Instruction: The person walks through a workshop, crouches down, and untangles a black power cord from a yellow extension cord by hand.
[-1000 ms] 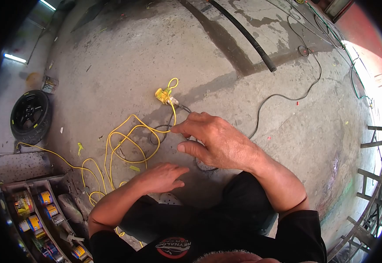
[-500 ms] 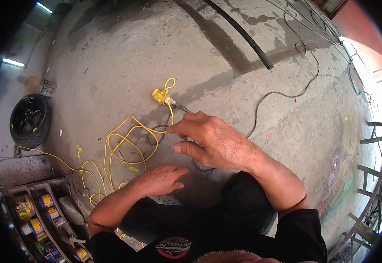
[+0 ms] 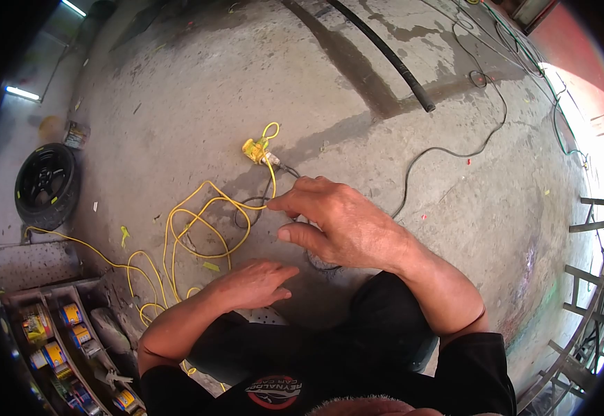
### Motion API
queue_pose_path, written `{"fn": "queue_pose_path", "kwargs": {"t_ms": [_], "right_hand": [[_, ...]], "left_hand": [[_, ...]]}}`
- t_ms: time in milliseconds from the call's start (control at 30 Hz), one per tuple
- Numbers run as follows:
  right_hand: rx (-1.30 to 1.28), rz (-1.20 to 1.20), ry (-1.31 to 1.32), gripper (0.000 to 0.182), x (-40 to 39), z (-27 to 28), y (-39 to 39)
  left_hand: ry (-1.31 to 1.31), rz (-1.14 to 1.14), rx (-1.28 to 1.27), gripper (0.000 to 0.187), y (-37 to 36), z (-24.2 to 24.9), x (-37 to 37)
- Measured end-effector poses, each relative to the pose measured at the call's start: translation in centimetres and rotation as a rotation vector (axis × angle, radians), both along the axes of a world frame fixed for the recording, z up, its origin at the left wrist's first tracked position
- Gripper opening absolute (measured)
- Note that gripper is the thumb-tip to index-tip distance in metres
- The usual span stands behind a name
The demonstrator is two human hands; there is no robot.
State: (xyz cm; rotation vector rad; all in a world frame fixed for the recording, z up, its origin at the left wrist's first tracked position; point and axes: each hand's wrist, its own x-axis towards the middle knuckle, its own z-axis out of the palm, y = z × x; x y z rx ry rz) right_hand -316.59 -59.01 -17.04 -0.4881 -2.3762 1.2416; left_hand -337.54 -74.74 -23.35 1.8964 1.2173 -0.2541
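My right hand (image 3: 340, 222) hovers in front of my lap, its thumb apart from the loosely bent fingers and nothing visible in it. Lower and to its left, my left hand (image 3: 255, 283) is held over my legs with the fingers stretched out, also without anything visible in it. Beyond the right hand lies a yellow socket block (image 3: 252, 150) on the floor, joined to a dark cable (image 3: 289, 170). A yellow extension cord (image 3: 206, 184) runs from it in loose loops near both hands. Part of the dark cable is hidden behind my right hand.
A wheel with tire (image 3: 47, 186) stands at the left. Below it, an open box (image 3: 56, 298) holds several blue and yellow containers. A black hose (image 3: 392, 59) lies farther off. Another dark cable (image 3: 447, 149) crosses the floor. Metal frames (image 3: 596, 277) line the right side.
The view has shifted very slightly. Both hands keep practically the same pose, and the cords and socket block lie as before.
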Motion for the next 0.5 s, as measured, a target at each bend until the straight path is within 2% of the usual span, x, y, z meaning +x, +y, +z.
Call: {"fn": "queue_pose_path", "kwargs": {"t_ms": [300, 500], "right_hand": [[-0.019, 0.010, -0.014, 0.036, -0.1, 0.2, 0.1], [0.002, 0.002, 0.005, 0.037, -0.1, -0.2, 0.2]], "left_hand": [[0.043, -0.103, -0.094, 0.055, -0.7, -0.9, 1.3], [0.066, -0.052, -0.062, 0.056, -0.4, -0.4, 1.1]]}}
